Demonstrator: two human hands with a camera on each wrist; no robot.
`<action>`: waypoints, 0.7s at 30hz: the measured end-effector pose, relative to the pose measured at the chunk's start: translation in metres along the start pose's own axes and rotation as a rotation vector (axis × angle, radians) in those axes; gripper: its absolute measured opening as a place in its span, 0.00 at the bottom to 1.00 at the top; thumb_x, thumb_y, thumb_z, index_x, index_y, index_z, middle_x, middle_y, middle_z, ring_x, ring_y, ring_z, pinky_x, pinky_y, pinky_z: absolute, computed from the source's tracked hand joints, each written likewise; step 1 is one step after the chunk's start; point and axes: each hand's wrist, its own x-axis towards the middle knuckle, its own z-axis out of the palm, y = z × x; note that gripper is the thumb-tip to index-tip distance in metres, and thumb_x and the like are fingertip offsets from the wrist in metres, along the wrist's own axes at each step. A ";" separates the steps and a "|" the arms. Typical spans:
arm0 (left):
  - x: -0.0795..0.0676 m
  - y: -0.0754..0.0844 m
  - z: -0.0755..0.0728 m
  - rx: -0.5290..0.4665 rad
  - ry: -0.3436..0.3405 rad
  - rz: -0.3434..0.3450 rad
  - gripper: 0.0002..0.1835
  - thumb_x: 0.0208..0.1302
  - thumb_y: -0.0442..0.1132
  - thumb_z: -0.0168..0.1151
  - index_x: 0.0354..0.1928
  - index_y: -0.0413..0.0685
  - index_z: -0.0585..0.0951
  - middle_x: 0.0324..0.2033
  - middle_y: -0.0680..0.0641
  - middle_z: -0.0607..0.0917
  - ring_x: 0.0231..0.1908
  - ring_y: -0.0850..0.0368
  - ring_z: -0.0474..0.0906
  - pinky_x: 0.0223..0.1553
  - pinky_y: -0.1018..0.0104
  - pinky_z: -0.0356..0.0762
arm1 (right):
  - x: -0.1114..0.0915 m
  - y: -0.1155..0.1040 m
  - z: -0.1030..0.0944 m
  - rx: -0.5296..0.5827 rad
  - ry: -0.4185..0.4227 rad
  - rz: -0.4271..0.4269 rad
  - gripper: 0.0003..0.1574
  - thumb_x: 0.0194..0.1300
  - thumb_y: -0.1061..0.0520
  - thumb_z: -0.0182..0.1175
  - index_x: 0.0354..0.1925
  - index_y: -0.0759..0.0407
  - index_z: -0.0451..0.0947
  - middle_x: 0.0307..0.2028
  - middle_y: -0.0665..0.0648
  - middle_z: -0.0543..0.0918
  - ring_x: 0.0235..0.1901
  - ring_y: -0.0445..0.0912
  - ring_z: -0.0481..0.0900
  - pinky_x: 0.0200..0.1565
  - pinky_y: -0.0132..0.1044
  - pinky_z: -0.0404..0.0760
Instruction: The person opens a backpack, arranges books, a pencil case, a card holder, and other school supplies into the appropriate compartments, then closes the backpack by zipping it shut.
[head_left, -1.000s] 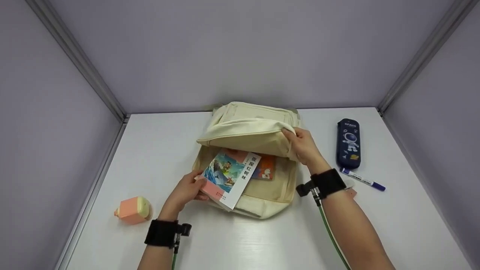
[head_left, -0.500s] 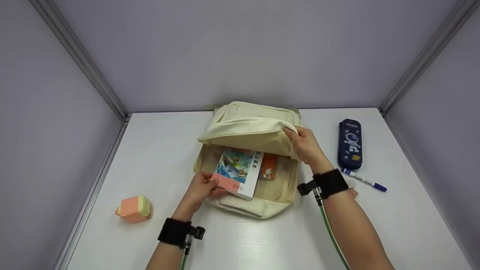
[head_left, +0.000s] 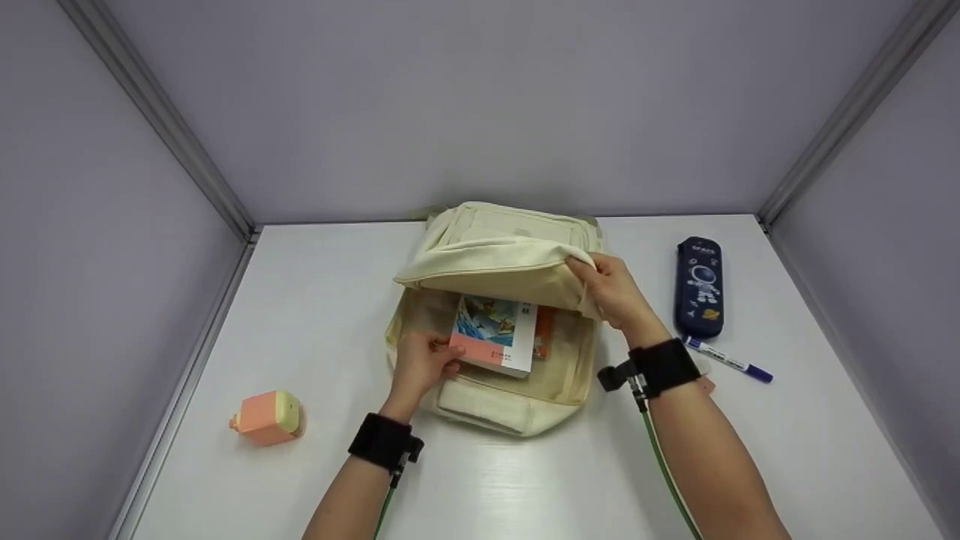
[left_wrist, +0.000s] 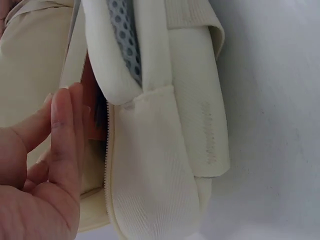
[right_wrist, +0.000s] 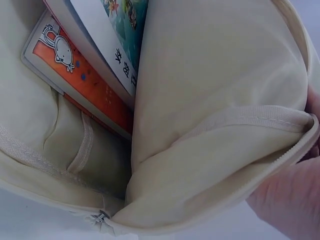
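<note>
Closest to the person are the black bands (head_left: 381,441) on both wrists, green cables (head_left: 384,514) trailing off over the white table (head_left: 495,495). Over on the left there's a boxy peach-and-yellow thing (head_left: 264,418) with a small nub, can't really tell what it is. Left hand (head_left: 421,366) is pinching the near left corner of an illustrated paperback (head_left: 489,330), thumb on the cover, fingers fairly straight. That paperback sits in the open main compartment of a cream backpack (head_left: 517,415), far end under the lifted flap (head_left: 495,283), overlapping an orange book (head_left: 544,334). On the right there's a blue-capped marker (head_left: 727,360), plus a pinkish bit (head_left: 706,385) partly hidden by the right wrist. Right hand (head_left: 615,292) has the flap's right edge gripped between thumb and fingers. Past that, a navy space-themed pencil case (head_left: 699,289) lies just beside the marker, then a plain greyish wall (head_left: 495,112) behind everything
</note>
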 end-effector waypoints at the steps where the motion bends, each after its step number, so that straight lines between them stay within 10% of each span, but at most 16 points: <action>1: 0.002 0.000 0.001 0.026 0.005 0.012 0.12 0.60 0.32 0.70 0.42 0.29 0.84 0.27 0.41 0.85 0.23 0.52 0.84 0.26 0.64 0.82 | 0.000 0.000 0.000 0.005 -0.005 -0.001 0.14 0.72 0.57 0.59 0.27 0.59 0.76 0.20 0.49 0.70 0.21 0.41 0.70 0.23 0.30 0.70; 10: 0.009 0.001 0.011 -0.001 0.018 0.080 0.08 0.61 0.28 0.67 0.39 0.27 0.81 0.27 0.39 0.86 0.25 0.42 0.84 0.27 0.54 0.83 | 0.000 -0.001 0.001 0.024 -0.010 0.014 0.13 0.72 0.56 0.59 0.29 0.61 0.78 0.20 0.49 0.71 0.22 0.40 0.71 0.25 0.30 0.71; 21: 0.017 -0.001 0.021 0.102 0.054 0.101 0.10 0.64 0.33 0.67 0.30 0.36 0.76 0.25 0.42 0.82 0.24 0.47 0.83 0.22 0.65 0.76 | -0.001 0.000 0.001 0.011 -0.023 0.002 0.14 0.72 0.57 0.59 0.27 0.57 0.78 0.20 0.49 0.72 0.22 0.40 0.72 0.24 0.30 0.71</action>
